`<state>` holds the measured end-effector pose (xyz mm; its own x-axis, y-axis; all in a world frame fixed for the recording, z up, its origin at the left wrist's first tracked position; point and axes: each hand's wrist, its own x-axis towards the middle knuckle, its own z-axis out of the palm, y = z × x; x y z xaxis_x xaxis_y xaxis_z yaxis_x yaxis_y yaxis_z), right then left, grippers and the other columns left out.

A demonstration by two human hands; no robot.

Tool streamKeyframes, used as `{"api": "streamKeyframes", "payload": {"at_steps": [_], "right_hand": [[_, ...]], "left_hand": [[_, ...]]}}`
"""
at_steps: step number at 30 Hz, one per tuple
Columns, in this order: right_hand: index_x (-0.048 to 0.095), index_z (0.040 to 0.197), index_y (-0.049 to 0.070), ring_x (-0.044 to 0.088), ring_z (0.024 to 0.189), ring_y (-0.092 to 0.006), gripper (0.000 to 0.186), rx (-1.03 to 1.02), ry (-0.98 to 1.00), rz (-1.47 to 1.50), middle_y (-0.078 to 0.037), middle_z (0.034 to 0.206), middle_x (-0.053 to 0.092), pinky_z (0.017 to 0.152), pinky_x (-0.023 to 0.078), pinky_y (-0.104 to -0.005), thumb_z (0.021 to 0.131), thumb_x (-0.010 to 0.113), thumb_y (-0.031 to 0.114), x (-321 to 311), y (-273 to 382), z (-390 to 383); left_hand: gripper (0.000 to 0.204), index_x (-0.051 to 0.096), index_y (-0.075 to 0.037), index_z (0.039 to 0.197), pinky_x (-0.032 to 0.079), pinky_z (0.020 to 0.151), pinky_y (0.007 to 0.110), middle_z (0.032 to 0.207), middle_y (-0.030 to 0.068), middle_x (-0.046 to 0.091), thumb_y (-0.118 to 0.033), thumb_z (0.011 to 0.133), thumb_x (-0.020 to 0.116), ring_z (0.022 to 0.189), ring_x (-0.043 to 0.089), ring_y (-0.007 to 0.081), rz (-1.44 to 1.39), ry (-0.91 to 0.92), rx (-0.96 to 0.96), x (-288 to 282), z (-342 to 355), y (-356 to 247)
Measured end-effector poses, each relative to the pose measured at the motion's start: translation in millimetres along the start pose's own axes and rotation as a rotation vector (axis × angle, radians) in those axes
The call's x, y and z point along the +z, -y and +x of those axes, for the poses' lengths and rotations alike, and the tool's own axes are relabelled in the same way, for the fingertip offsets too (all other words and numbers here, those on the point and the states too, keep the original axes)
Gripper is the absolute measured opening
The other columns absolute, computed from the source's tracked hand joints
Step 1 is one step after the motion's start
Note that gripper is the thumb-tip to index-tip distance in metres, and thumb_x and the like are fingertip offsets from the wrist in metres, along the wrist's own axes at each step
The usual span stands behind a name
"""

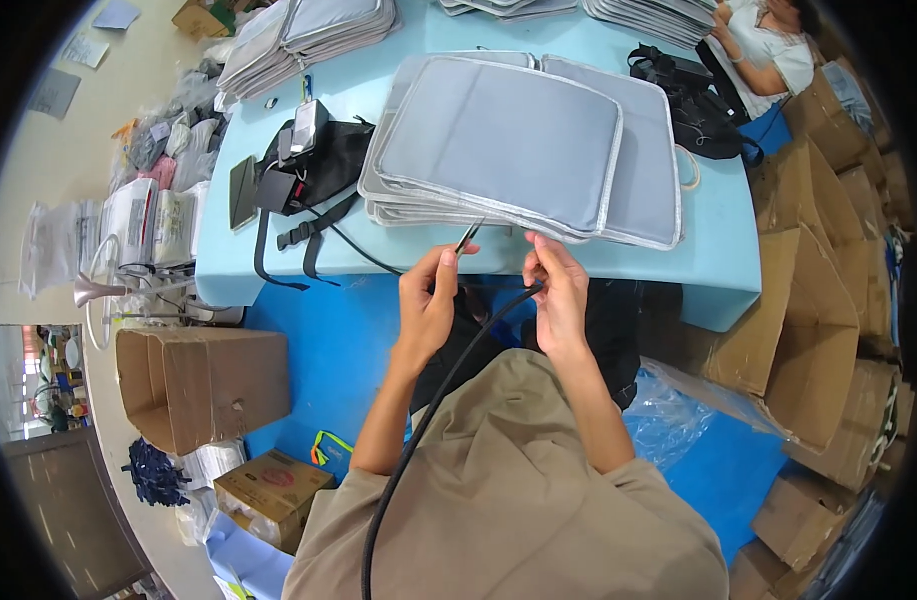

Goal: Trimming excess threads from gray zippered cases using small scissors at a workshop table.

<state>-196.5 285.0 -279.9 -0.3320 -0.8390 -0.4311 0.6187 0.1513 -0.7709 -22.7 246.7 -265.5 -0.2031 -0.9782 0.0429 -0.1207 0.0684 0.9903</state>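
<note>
My left hand [429, 300] is closed around a small pointed metal tool [469, 236], its tip at the near edge of a stack of grey padded fabric panels [499, 140] with pale binding. My right hand [554, 300] has curled fingers, its fingertips at the lower edge of that stack; what they pinch is too small to make out. A black cable [449, 390] runs up from below to beside my right fingers. The stack lies on a pale blue table [719, 280].
Black bag with straps and devices [334, 160], phone [243, 190], more panel stacks [289, 40] on the table. A seated person [769, 50] is at back right. Cardboard boxes [799, 330] crowd the right; a box [204, 390] and bundled goods [169, 230] stand left.
</note>
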Motion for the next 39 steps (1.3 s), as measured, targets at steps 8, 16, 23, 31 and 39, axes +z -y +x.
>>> {"api": "streamKeyframes", "payload": {"at_steps": [8,16,23,31,39], "right_hand": [[0.054,0.152,0.008,0.059,0.072,-0.0022,0.051,-0.087,0.103,0.141,-0.002,0.094,0.075,0.055,0.034,-0.0188,0.104,0.067,0.018,17.5,-0.1,-23.6],[0.048,0.153,0.012,0.062,0.078,-0.0052,0.052,-0.064,0.198,0.208,-0.003,0.096,0.071,0.06,0.037,-0.0197,0.104,0.065,0.019,13.7,7.9,-15.1],[0.062,0.131,0.014,0.06,0.074,-0.005,0.03,-0.041,0.127,0.131,0.003,0.09,0.065,0.057,0.037,-0.0194,0.105,0.069,0.026,9.7,7.4,-1.1],[0.067,0.112,0.014,0.056,0.068,-0.004,0.015,-0.039,0.008,0.169,0.005,0.085,0.063,0.054,0.035,-0.0196,0.102,0.073,0.024,14.0,4.5,4.2],[0.069,0.105,0.014,0.055,0.067,-0.0037,0.013,-0.016,0.014,0.17,0.005,0.082,0.063,0.058,0.038,-0.021,0.099,0.076,0.023,10.2,3.6,5.3]], "left_hand": [[0.049,0.072,0.002,0.121,0.018,0.052,0.026,0.064,-0.0112,0.032,-0.036,0.116,0.043,0.057,0.026,0.0015,-0.234,0.057,-0.056,10.2,5.6,15.2],[0.053,0.072,0.003,0.121,0.019,0.053,0.027,0.064,-0.0109,0.032,-0.039,0.117,0.04,0.057,0.026,0.0023,-0.204,0.043,-0.076,8.0,2.2,18.6],[0.033,0.076,0.0,0.117,0.035,0.053,0.028,0.063,-0.001,0.053,-0.03,0.109,0.063,0.057,0.045,0.0063,0.144,-0.002,0.024,9.1,18.0,12.0],[0.035,0.078,-0.003,0.119,0.043,0.051,0.031,0.071,0.0124,0.068,-0.022,0.09,0.085,0.051,0.055,0.0179,0.468,-0.067,0.318,10.4,26.5,2.4],[0.038,0.077,-0.007,0.124,0.041,0.049,0.034,0.069,0.0081,0.061,-0.017,0.088,0.086,0.051,0.05,0.019,0.548,-0.063,0.514,6.7,31.1,9.9]]}}
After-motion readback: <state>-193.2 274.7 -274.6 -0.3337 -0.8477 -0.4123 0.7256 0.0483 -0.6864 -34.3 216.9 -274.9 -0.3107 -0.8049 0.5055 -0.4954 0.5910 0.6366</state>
